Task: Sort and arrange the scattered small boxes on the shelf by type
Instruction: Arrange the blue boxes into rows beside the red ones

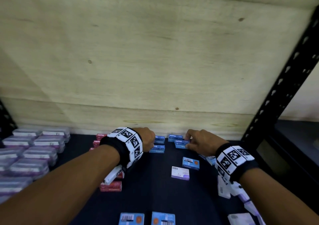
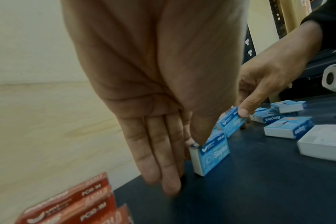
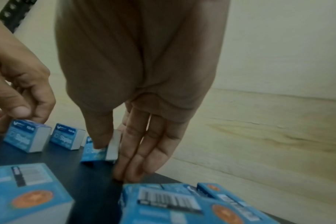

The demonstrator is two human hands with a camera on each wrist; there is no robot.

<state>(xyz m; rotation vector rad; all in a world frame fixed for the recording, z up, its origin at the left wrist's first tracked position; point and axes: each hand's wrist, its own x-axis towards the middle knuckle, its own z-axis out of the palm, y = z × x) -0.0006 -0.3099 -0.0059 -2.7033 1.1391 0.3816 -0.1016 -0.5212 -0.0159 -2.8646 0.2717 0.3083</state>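
At the far left of the shelf (image 1: 155, 195) lay rows of clear, purple-labelled cases (image 1: 34, 152), already grouped. Next to them, the red staple boxes (image 2: 71, 201) stood in a column toward the plywood back wall (image 1: 155, 60).

The left hand (image 1: 146, 139) came next, at the rear of the dark shelf. Its grip was a light pinch: the thumb sat on the top corner of a blue Staples box (image 2: 211, 156) standing on edge, while the other fingers (image 2: 159, 159) hung straight beside it, tips near the shelf. A second blue box (image 3: 67, 138) stood just behind it.

Right of that, the right hand (image 1: 198, 143) held another blue Staples carton (image 3: 98, 151) between thumb and fingers, low over the shelf and slightly tilted; whether it touched the surface I couldn't tell. It sat close to the row the left hand was steadying.

Further right and nearer me, more blue boxes (image 1: 190, 163) lay flat, barcodes up, with a pale lilac box (image 1: 180, 173) among them.

I'd say the blue type was being lined up at the back. The next move would call for setting the held carton upright, square against its neighbours, then fetching the flat ones.
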